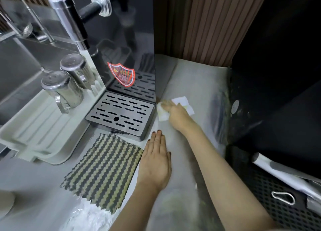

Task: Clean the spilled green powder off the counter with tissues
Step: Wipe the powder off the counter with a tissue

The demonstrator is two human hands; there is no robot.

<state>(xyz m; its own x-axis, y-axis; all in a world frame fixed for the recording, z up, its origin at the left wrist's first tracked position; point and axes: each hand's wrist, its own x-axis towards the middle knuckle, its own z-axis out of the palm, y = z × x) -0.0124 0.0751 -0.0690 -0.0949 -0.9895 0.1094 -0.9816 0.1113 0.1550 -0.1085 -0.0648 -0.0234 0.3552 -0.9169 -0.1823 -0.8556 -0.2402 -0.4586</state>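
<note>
Green powder (173,206) lies as a faint, dusty smear on the grey counter (191,78) nearest the person, at about six o'clock in the view. More of it is streaked along the foot of the dark appliance (260,91) at three o'clock. The left hand (155,163) rests flat on the counter, fingers straight and together, holding nothing. The woven cloth (102,173) lies just beside it at nine o'clock.

Farther out, at about one o'clock from that hand, the right hand (177,114) presses a white tissue (182,100) onto the counter. Its fingers look stretched out rather than curled, though blur softens them. The tissue touches the corner of the drip tray (119,114) under the black machine (121,39), and its near edge shows a yellow-green tinge.

By my reading the wiping is partway done: the far corner is in hand and the near smear is untouched. Even pressure through flat fingers would serve best. One-way strokes toward six o'clock should gather the powder rather than scatter it, starting in the seam beside the tray. Dry powder spreads easily, so the soiled face should be folded inward before another pass. The three o'clock streaks probably want a fresh tissue.
</note>
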